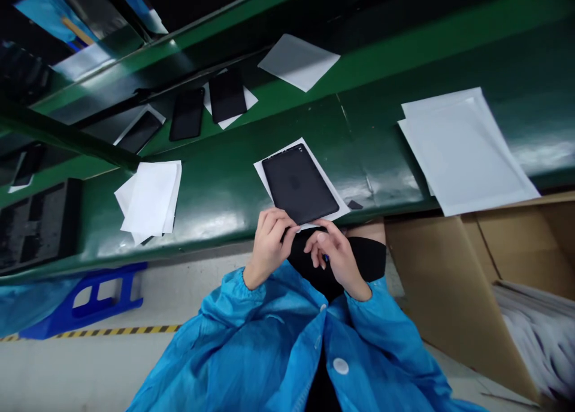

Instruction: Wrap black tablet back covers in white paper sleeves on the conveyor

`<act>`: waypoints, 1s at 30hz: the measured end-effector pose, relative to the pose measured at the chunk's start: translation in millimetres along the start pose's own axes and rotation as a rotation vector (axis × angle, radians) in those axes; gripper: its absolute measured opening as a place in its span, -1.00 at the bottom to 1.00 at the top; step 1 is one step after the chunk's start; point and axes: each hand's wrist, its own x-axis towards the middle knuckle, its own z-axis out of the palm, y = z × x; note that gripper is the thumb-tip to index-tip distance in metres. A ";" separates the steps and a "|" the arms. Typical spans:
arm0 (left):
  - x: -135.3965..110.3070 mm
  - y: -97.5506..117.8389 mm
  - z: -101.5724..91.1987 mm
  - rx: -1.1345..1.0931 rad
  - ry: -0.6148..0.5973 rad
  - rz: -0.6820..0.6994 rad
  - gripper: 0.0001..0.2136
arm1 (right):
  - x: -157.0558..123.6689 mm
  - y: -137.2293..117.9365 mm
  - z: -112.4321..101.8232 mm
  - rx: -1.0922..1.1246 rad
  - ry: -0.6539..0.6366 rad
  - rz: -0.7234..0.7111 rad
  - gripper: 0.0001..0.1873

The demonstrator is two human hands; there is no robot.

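A black tablet case (296,181), with a small camera cutout at its far right corner, lies flat on a white sheet (344,209) at the table's front edge. My left hand (272,241) has its fingers bent over the near left corner of the case, with the thumb close against them at the edge. At the near edge, my right hand (335,250) touches the case or sheet with its stretched index finger; its other fingers are loosely curled and apart. A small dark scrap (354,205) lies just right of the sheet.
White envelopes or sheets (471,154) are stacked at the right, above an open cardboard box (431,298). More white sheets (153,199) lie left. Several black cases (187,114) and a white sheet (299,61) lie farther back. A blue stool (103,298) stands below left.
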 end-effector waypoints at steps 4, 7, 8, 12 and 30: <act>-2.4 11.8 5.8 -0.004 -0.025 0.056 -0.95 | 7.9 -6.4 0.9 0.034 0.047 0.017 -0.40; -11.4 12.2 14.0 0.024 -0.051 0.054 -0.86 | 13.9 -7.4 -1.7 0.063 0.155 0.062 -0.40; -14.9 11.1 16.7 0.031 -0.057 0.035 -0.78 | 15.2 -7.3 -3.0 0.075 0.181 0.074 -0.41; -24.6 1.7 26.0 0.017 -0.044 0.018 -0.64 | 16.6 -5.5 -7.5 0.105 0.226 0.078 -0.46; 0.3 -16.6 40.5 0.105 -0.163 0.140 -0.91 | 17.2 -13.0 -35.3 0.182 0.311 -0.011 -0.33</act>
